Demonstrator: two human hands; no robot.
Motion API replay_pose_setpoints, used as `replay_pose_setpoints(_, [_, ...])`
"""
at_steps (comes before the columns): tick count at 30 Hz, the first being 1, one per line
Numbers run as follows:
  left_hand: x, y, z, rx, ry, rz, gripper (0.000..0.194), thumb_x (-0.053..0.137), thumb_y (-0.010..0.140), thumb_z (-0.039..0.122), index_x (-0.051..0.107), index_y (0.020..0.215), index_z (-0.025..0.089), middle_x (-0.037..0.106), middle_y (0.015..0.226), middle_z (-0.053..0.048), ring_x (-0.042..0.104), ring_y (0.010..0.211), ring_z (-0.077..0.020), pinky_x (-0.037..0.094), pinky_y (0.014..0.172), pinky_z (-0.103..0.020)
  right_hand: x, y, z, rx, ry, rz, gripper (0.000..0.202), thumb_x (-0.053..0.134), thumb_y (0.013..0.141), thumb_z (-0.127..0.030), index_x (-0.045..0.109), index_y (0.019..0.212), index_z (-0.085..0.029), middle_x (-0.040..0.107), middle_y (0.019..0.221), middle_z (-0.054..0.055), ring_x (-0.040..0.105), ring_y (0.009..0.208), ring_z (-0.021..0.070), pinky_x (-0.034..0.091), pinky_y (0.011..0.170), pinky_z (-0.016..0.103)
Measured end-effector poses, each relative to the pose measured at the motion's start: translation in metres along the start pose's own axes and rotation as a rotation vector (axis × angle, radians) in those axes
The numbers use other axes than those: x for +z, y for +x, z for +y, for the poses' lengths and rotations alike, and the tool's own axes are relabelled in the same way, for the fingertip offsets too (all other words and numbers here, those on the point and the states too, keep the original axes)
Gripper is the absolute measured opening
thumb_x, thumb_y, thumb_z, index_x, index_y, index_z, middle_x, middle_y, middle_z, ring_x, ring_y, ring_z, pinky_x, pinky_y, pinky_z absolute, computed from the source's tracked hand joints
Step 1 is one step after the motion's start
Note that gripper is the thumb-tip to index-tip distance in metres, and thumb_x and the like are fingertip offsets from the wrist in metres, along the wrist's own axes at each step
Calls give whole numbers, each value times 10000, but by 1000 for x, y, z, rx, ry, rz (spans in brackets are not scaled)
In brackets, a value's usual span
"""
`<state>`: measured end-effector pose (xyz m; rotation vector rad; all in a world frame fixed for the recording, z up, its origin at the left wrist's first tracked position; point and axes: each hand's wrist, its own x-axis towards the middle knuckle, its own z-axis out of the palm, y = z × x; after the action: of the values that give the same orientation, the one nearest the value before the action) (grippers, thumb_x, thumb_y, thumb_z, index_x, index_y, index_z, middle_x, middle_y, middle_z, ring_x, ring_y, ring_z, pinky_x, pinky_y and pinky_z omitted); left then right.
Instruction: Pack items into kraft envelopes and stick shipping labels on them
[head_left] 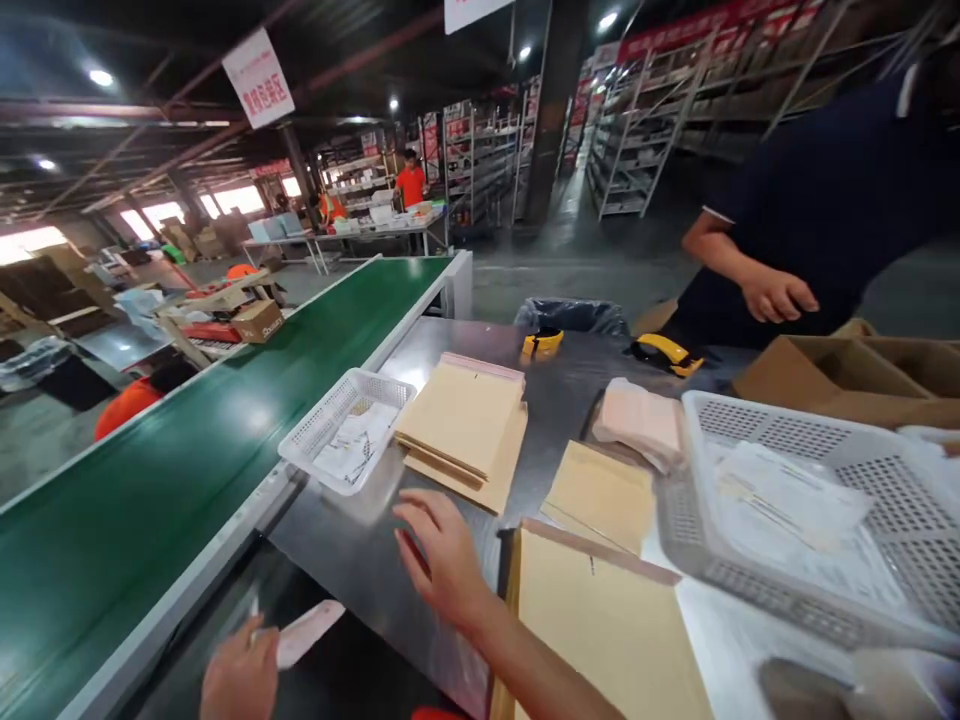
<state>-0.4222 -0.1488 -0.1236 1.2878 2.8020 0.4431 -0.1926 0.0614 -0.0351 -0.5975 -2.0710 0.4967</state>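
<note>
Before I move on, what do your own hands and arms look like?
Both the left hand and right hand look ungloved. The right forearm shows no sleeve or watch; the left forearm is out of frame. Blur hides any ring on the left.

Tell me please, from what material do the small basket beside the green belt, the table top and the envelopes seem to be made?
Small basket: likely white plastic, semi-gloss; molded rim, regular small holes.
Table top: probably sheet metal, smooth; grey with soft reflections, though laminate is possible.
Envelopes: apparently matte kraft paper; plain tan faces. Any lining is hidden.
</note>
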Motion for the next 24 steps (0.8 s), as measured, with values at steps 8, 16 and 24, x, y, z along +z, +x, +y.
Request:
replay_pose_setpoints(8, [-47, -10, 128, 220, -444, -216, 315, 345, 900, 439, 572, 818, 236, 630, 600, 12, 601, 532, -152, 419, 527, -239, -35, -85, 10, 488, 488, -36, 469, 569, 878, -420, 485, 1299, -232, 641, 1193, 119, 625, 1050, 231, 537, 844, 355])
replay_pose_setpoints(16, [-21, -78, 240, 423, -616, -605, 289, 419, 894, 436, 577, 867, 196, 638, 699, -23, 595, 659, -168, 384, 624, -265, -142, -122, 0, 710, 365, -37, 166, 576, 835, -305, 670, 747, -200, 695, 712, 24, 624, 656, 152, 479, 597, 239])
replay_pose_setpoints(24, [-18, -119, 258, 142, -933, -901, 430, 531, 800, 559, 458, 611, 179, 400, 580, 46, 354, 560, -95, 271, 535, -233, -195, -157, 15, 736, 402, 66, 178, 584, 836, -342, 655, 749, -205, 676, 691, 12, 604, 634, 146, 470, 569, 229])
